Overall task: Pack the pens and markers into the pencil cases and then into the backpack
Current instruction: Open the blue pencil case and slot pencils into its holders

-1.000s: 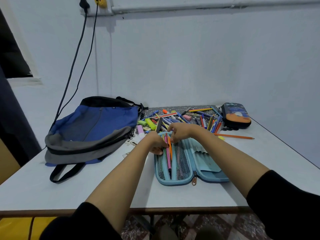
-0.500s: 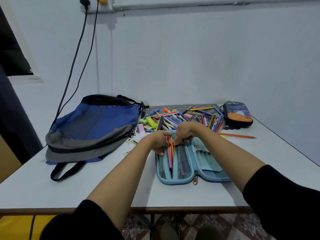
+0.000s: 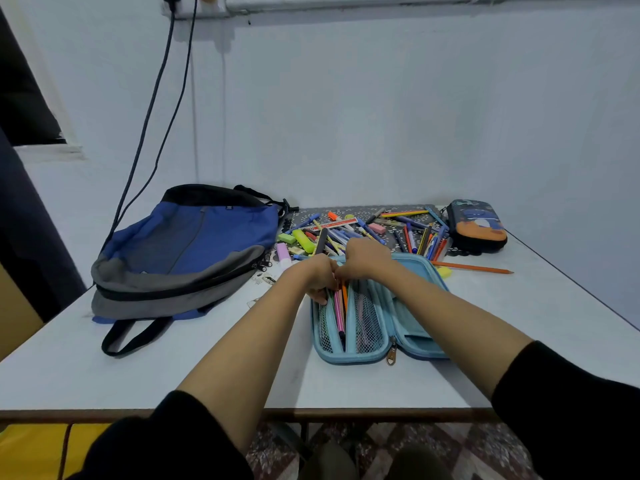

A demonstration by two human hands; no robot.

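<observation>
A light blue pencil case lies open on the white table in front of me. Pink, orange and green pens stand in its left mesh pocket. My left hand curls its fingers over the top of those pens at the case's far left end. My right hand meets it from the right, fingers curled at the same spot; what it pinches is hidden. A heap of loose pens and markers lies behind the case. The blue and grey backpack lies flat at the left.
A second, dark pencil case with an orange base sits closed at the back right. One orange pencil lies alone on the table right of the open case. Two cables hang down the wall behind the backpack.
Both hands stay at the far end of the case's left pocket; the left hand has closed in on the pen tops. The camera has shifted slightly.
</observation>
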